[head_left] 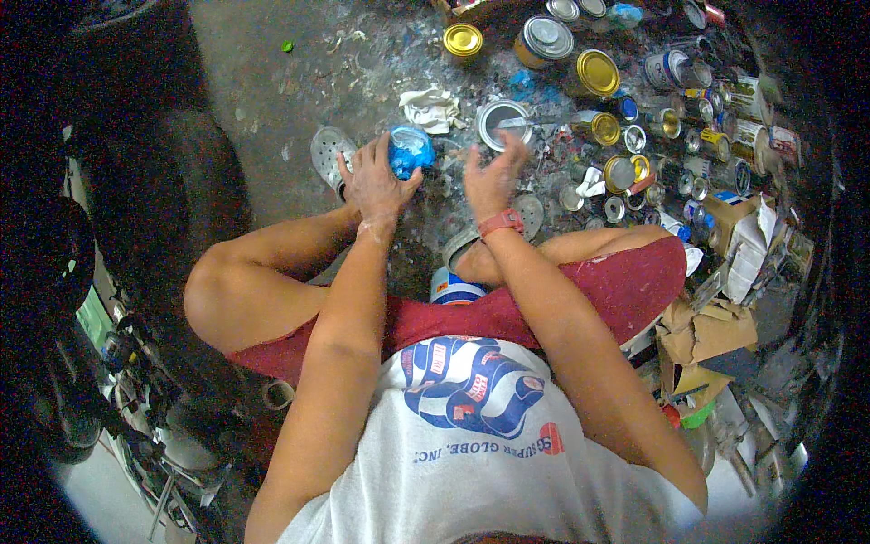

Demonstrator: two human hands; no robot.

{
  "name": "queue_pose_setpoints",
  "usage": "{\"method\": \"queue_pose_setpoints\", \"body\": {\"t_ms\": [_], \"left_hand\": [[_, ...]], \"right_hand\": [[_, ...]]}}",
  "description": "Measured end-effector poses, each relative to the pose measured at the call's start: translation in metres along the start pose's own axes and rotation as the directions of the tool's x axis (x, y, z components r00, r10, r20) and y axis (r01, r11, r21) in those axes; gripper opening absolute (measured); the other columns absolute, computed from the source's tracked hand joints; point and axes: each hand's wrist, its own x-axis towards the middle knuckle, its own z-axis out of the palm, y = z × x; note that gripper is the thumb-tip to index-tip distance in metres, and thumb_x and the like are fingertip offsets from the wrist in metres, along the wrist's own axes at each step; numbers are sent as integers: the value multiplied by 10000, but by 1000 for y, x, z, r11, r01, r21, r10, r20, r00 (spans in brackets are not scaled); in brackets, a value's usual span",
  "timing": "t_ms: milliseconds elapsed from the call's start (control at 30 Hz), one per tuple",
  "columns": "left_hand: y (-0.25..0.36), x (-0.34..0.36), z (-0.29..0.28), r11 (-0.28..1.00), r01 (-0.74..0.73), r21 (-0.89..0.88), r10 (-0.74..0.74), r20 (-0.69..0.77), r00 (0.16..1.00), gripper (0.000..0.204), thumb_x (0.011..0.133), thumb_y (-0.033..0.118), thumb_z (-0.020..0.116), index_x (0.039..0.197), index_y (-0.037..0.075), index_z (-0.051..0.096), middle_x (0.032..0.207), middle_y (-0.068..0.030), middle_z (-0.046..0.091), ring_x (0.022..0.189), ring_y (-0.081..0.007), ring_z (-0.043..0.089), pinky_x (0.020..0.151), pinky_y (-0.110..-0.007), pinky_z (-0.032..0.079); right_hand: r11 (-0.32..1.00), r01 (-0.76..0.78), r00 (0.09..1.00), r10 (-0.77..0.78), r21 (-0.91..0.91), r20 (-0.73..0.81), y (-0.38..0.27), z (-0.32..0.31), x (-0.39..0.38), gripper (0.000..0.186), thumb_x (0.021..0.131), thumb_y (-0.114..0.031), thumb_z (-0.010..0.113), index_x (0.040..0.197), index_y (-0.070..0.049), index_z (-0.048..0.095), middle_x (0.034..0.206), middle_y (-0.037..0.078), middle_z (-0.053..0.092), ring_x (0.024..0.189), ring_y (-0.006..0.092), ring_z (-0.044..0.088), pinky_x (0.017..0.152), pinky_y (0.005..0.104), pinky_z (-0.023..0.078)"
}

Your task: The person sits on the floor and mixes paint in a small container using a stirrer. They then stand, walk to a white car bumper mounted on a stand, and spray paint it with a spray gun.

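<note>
My left hand (374, 184) grips a crumpled, shiny blue plastic thing (412, 152), perhaps a bag or a lined cup, between its thumb and index finger. The other fingers spread along its left side. My right hand (495, 179), with a red watch on the wrist, hovers just in front of an open round can (504, 125). Its fingers are apart and slightly blurred, with nothing seen in them. Grey paint shows inside the can, and a flat stirring stick (536, 121) lies across its rim. A crumpled white cloth (430, 110) lies beyond the blue plastic.
Several paint cans and lids crowd the right, among them a gold-lidded can (598, 72) and a larger lidded can (545, 42). A gold lid (463, 40) lies farther off. Torn cardboard (711, 335) is at the right. A dark tyre (195, 181) stands at the left.
</note>
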Motion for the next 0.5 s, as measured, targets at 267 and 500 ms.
{"method": "queue_pose_setpoints", "body": {"t_ms": [267, 500], "left_hand": [[3, 0, -5, 999, 40, -35, -37, 63, 997, 992, 707, 587, 890, 1512, 110, 561, 1352, -151, 695, 1299, -317, 634, 1277, -616, 217], [14, 3, 8, 976, 217, -20, -217, 26, 976, 1025, 655, 583, 930, 1497, 123, 569, 1299, -130, 738, 1275, -323, 661, 1264, -617, 241]], "right_hand": [[719, -568, 708, 178, 401, 684, 16, 50, 0, 570, 1063, -88, 593, 1586, -32, 374, 1299, 178, 741, 1197, 172, 673, 1055, 348, 507], [763, -489, 759, 133, 423, 637, 2, 44, -6, 593, 1015, -149, 678, 1529, -24, 410, 1346, 201, 700, 1251, 263, 659, 1091, 398, 492]]}}
